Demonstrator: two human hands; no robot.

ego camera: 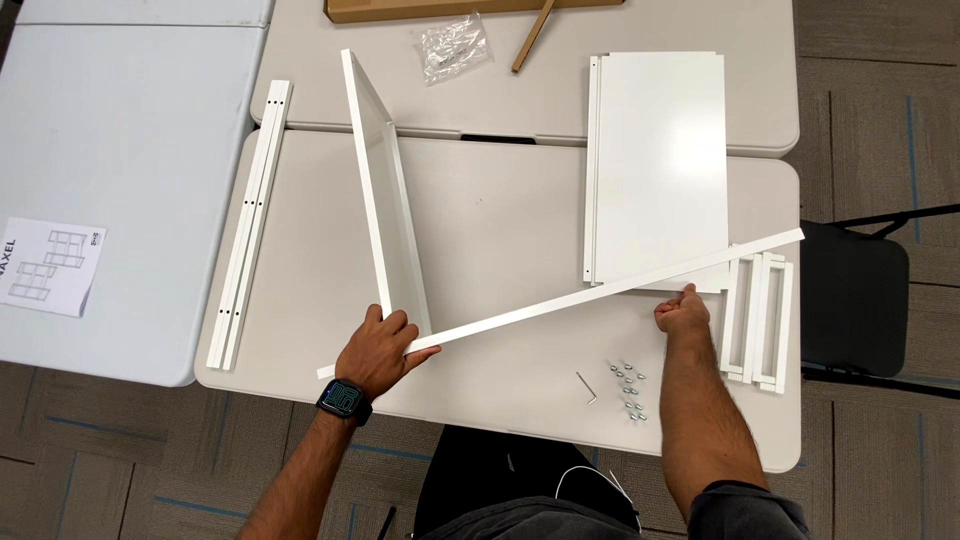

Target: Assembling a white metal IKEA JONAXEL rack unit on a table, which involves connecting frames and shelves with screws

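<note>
My left hand [378, 350], with a dark watch on its wrist, grips the near end of a long white panel [375, 180] that stands on its edge and runs away from me. A long thin white rail [600, 295] lies diagonally across the table, from near my left hand up to the right. My right hand [684, 310] is closed on this rail from below, near its right part. The rail's left end meets the standing panel by my left thumb.
Flat white panels [660, 160] lie stacked at the right. Small white frames [762, 320] sit beside them. Two white rails [250, 220] lie at the left. Several screws [630, 390] and a hex key [586, 388] are near me. An instruction sheet [48, 265], a plastic bag [455, 45] and cardboard [440, 8] lie farther off. A dark chair [855, 295] stands right.
</note>
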